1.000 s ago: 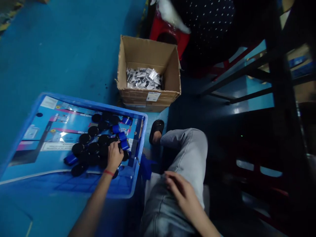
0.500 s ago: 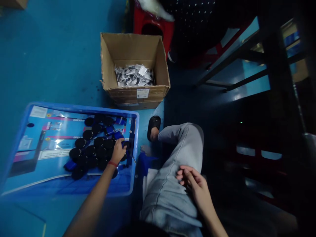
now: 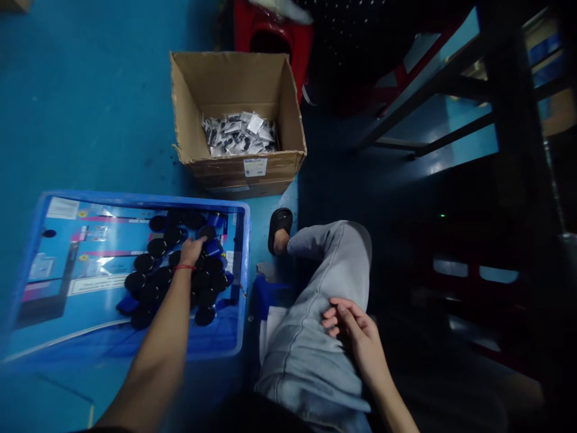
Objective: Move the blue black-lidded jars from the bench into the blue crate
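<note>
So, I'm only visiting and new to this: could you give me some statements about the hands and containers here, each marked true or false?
1. The left hand is over the blue tray. True.
2. The right hand is inside the cardboard box. False: it is over the jeans.
3. Black round pieces lie in the tray. True.
4. The red band is around the right wrist. False: the red band is around the left one.
5. The box is open, with packets inside. True.
</note>
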The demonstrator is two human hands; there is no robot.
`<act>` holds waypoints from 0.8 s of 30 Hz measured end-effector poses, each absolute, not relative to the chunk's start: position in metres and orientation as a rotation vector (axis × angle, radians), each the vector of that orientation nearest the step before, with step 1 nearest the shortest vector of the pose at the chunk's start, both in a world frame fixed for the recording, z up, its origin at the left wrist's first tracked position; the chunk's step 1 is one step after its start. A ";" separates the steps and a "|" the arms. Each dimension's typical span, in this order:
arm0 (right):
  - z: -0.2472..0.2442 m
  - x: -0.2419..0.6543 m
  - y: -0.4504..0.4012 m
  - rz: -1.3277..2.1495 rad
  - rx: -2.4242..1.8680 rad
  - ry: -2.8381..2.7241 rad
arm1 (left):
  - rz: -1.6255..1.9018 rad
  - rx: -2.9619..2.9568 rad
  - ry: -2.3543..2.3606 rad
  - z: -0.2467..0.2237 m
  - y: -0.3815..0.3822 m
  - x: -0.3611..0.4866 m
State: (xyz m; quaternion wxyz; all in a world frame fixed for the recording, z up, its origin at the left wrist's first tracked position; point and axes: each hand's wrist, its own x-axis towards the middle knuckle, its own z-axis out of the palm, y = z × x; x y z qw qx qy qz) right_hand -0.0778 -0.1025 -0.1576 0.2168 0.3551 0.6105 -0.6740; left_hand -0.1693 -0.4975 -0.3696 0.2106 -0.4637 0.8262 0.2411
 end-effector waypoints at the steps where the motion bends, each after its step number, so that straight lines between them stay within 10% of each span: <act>1: -0.158 -0.078 -0.102 -1.869 0.991 1.686 | 0.639 -1.269 2.304 -0.367 -0.498 -0.165; 24: -0.165 -0.078 -0.095 -1.942 1.031 1.617 | 0.338 -0.894 2.763 -0.383 -0.435 -0.230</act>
